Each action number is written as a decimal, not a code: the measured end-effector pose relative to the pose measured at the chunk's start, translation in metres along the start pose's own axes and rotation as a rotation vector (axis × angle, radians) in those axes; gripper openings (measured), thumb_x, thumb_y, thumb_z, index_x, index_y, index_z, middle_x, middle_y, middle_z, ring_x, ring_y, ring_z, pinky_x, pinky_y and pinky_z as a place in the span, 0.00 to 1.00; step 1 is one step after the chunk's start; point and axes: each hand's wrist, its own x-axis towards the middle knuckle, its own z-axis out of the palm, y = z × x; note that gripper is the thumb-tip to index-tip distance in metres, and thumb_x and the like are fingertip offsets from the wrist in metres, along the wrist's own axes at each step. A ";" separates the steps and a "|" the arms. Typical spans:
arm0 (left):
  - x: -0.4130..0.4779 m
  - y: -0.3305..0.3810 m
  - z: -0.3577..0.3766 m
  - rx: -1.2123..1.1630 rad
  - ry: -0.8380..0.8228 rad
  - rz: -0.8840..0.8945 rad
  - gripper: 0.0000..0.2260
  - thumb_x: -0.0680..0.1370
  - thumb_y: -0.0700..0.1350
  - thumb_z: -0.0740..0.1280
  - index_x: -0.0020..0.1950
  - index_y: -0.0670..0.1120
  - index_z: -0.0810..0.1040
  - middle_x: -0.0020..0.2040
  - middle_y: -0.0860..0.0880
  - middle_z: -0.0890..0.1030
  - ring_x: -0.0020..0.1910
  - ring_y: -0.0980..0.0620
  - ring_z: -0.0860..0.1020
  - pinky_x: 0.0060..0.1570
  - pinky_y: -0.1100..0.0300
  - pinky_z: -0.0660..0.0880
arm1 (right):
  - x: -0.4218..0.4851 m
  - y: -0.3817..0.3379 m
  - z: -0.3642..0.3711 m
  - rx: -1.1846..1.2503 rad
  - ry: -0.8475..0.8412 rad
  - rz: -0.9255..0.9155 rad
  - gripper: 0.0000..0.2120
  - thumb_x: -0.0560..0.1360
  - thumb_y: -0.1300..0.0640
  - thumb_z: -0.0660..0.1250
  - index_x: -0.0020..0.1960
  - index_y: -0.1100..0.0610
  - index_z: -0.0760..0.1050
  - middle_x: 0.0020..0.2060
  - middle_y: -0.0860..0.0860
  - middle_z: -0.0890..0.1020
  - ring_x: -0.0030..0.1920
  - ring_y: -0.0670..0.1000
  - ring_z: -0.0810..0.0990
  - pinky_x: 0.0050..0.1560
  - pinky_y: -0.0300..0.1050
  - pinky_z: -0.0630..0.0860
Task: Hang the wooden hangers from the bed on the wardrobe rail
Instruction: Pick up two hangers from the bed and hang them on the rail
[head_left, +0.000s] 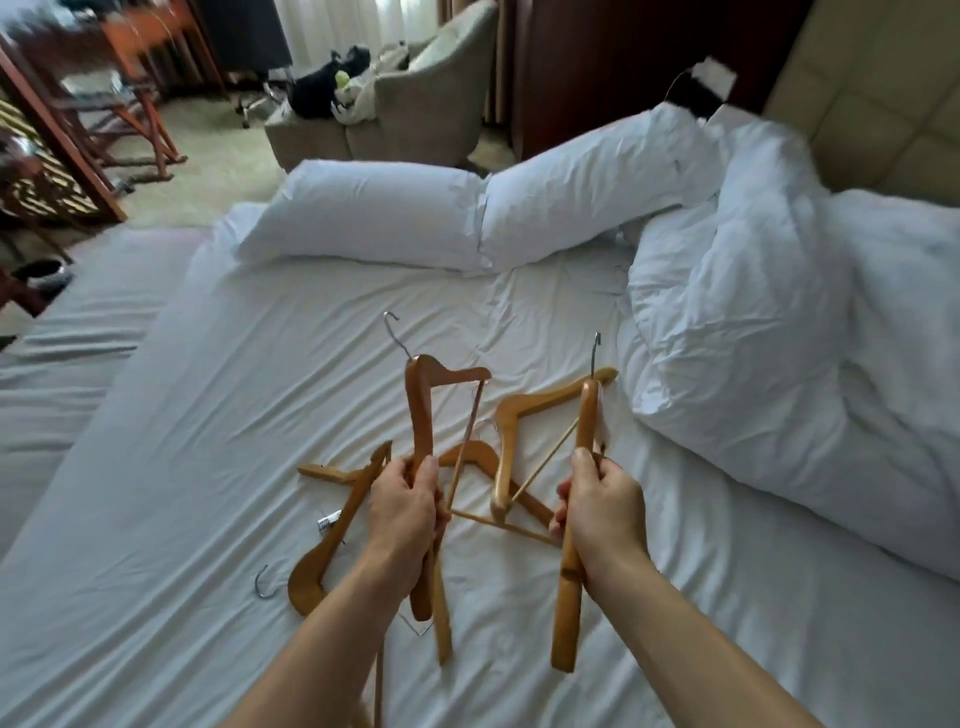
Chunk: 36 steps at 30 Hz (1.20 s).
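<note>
Two hands are in the foreground, each closed on a wooden hanger held upright above the bed (218, 426). The left hand (402, 512) has its fingers (442, 512) wrapped round one arm of the left hanger (422, 415); a second wooden piece appears to sit in the same grip, though that cannot be confirmed. The right hand (605, 501) grips the right hanger (576, 499) along its arm, the metal hook (596, 353) pointing away from the person.

Assessment of the step in hand: collection from the bed is under way and not complete. The held hangers should be lifted straight up before turning away, since crossbars and hooks overlap in the pile and could snag. Hooks are best kept facing one way, so they will go onto the rail without re-gripping.

Condition of the items: honey-coloured varnished wood, curved shoulders, thin crossbars, steel hooks. No damage is visible.

Just beyond the hands, further hangers lie on the white sheet: one (332, 540) to the left, with a hook (264, 582) showing beside it, and the pile (511, 447) between the hands.

Farther off lie two pillows (363, 218) and a bunched duvet (779, 312). An armchair (431, 88) stands past the bed. The wardrobe rail is not in view.
</note>
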 end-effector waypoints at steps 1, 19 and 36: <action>-0.009 0.015 0.000 0.010 -0.005 0.015 0.10 0.87 0.45 0.62 0.58 0.40 0.79 0.35 0.43 0.76 0.29 0.49 0.76 0.29 0.57 0.75 | -0.007 -0.014 0.000 0.015 -0.002 -0.001 0.18 0.85 0.51 0.59 0.43 0.61 0.76 0.29 0.53 0.77 0.24 0.49 0.75 0.26 0.45 0.75; -0.179 0.272 -0.020 -0.025 -0.151 0.111 0.08 0.87 0.39 0.61 0.61 0.36 0.75 0.50 0.36 0.82 0.37 0.48 0.82 0.32 0.61 0.79 | -0.141 -0.246 -0.088 0.036 -0.141 -0.250 0.16 0.86 0.53 0.60 0.49 0.63 0.80 0.34 0.57 0.79 0.25 0.49 0.76 0.26 0.44 0.76; -0.317 0.355 -0.055 0.152 -0.554 0.259 0.12 0.87 0.42 0.61 0.58 0.34 0.79 0.43 0.40 0.79 0.35 0.51 0.78 0.33 0.60 0.78 | -0.336 -0.298 -0.161 0.025 0.283 -0.355 0.17 0.86 0.53 0.59 0.52 0.63 0.81 0.35 0.54 0.83 0.24 0.45 0.77 0.25 0.39 0.76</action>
